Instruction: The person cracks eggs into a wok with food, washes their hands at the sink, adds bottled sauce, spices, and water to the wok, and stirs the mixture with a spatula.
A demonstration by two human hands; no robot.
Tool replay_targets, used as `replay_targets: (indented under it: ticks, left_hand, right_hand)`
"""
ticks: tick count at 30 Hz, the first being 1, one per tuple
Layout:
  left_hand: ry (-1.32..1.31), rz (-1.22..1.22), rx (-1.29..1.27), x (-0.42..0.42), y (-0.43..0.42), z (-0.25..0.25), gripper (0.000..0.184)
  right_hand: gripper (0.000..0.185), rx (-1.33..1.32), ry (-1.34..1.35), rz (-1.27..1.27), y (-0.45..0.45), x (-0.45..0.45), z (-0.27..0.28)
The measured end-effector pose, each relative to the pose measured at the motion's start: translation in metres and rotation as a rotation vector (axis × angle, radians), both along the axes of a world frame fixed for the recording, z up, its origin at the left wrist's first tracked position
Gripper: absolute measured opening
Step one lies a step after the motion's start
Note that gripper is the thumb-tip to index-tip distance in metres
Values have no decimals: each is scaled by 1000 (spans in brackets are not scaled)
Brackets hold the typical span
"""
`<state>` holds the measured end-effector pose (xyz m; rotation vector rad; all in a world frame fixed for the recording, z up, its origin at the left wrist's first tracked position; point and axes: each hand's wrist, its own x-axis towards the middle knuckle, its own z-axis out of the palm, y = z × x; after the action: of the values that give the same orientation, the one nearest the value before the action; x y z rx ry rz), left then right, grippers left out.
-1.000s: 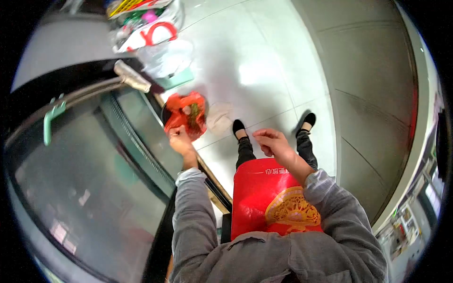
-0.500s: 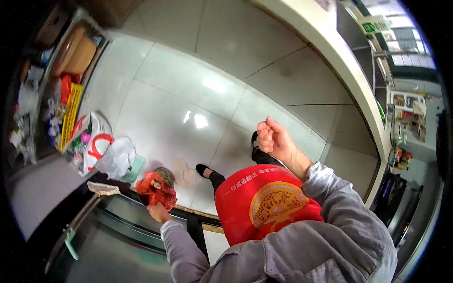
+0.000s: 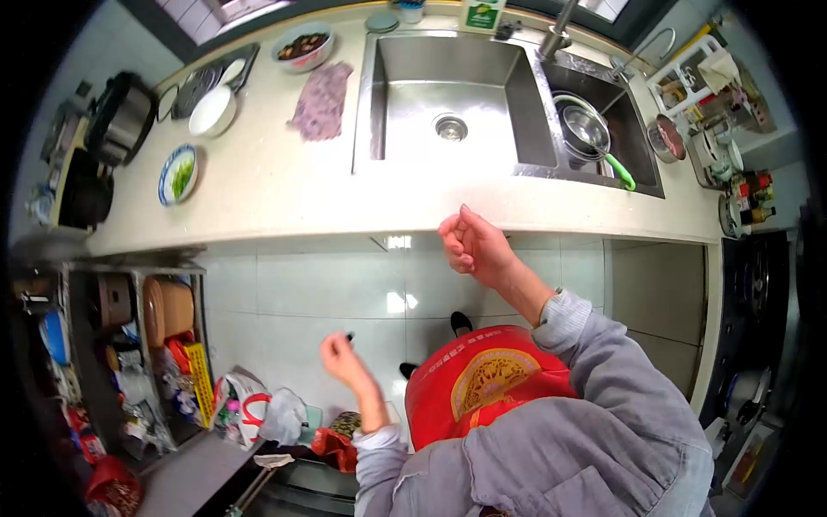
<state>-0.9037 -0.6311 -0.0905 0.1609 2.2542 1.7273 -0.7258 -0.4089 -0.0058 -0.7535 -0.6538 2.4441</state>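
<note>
My left hand point(image 3: 343, 358) is raised over the floor, its fingers curled in; a small dark thing shows at its fingertips, too small to name. Below it, near my left forearm, lies a red plastic bag point(image 3: 334, 448). My right hand point(image 3: 475, 246) hovers just in front of the counter edge, below the sink point(image 3: 448, 103), with fingers curled and thumb against them; whether it holds anything is hidden. A red apron point(image 3: 491, 370) with a gold pattern covers my lap.
On the counter point(image 3: 258, 202) are a purple cloth point(image 3: 322, 102), a bowl of dark food point(image 3: 303, 47), a white bowl point(image 3: 212, 111) and a bowl of chopped greens point(image 3: 178, 175). A strainer point(image 3: 586, 129) sits in the small basin. Shelves point(image 3: 138, 345) stand at left.
The view has swung up from the floor to the counter and sink. My left hand has moved away from the red bag. My right hand stays raised and curled.
</note>
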Motion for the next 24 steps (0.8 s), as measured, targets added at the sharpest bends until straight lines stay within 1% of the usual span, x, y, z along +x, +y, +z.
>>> replay_targets:
  ticks: [2,3,4,6,7,9,10,11,14,15,16,17,18,20,21,22,23,24]
  left_hand:
    - [-79,-227,172,35,78,44,11]
    - [-88,-316,223,55,123,82,11]
    - [-88,-408,285,71,154,106,12]
    - [-98,-531,260,97,206,130,12]
    - [-109,-593,248,105,226,138,12]
    - [-171,-662,282,109,259,134,12]
    - [-215,-699,293,108,280,140,13]
    - [-289,-706,329,108,296,141,13]
    - [-293,-761,356,104,348,137,13]
    - [-271,-812,331,100,367,136,13]
    - [-273,-846,304,99,383,134,14]
    - [-274,-880,270,94,397,134,16]
    - [-269,-910,240,92,412,131,17]
    - [-254,-952,161,88,430,120,20]
    - [-262,-972,120,86,438,114,20]
    - [-269,-990,79,85,445,107,21]
    - [-242,-1029,24,81,449,102,23]
    - [-265,-1006,-1,82,451,97,23]
  right_hand:
    - [43,88,-15,-12,26,9,19]
    - [42,119,-32,-33,43,10,33]
    - [42,150,-53,-43,51,10,37]
    - [43,207,-111,-83,68,18,40]
    - [39,261,-79,-91,78,23,37]
    - [35,382,-161,-126,95,31,44]
    - [34,433,-216,-146,111,33,58]
    - [28,440,-217,-139,123,40,65]
    - [27,494,-391,-285,172,65,67]
    - [26,541,-520,-383,195,74,65]
    - [27,652,-594,-485,225,87,49]
    - [30,594,-679,-566,248,94,59]
    - [34,676,-774,-668,282,109,39]
    - [49,654,-749,-832,346,130,21]
    - [55,657,-814,-853,381,141,10]
    - [60,677,-977,-857,409,147,15]
    - [65,770,-1089,-896,453,162,-11]
    - [69,830,-1242,-901,477,164,-4]
